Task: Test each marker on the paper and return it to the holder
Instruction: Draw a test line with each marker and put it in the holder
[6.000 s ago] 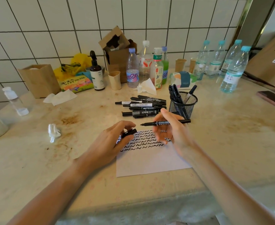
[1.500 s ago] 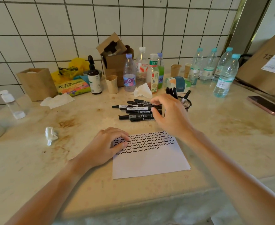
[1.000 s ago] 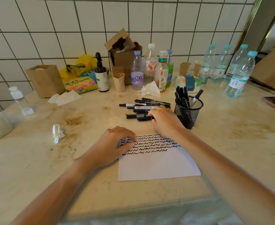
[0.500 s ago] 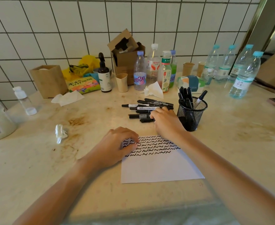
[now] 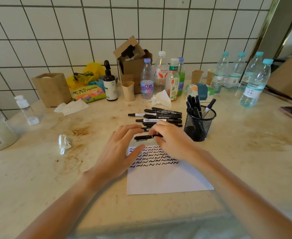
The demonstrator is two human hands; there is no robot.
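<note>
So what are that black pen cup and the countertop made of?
The pen cup looks like black wire mesh, probably metal: you can see markers through its lattice. The countertop looks like polished beige stone, maybe marble, with mottled veining and brown stains.

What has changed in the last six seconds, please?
The earlier marker went into the holder. The right hand pulled a new marker from the pile toward the paper; the left hand lifted off the paper to meet it. Paper, holder and pile stayed put.

Tissue pack (image 5: pixel 201 91) reads "TISSUE" (probably).
</note>
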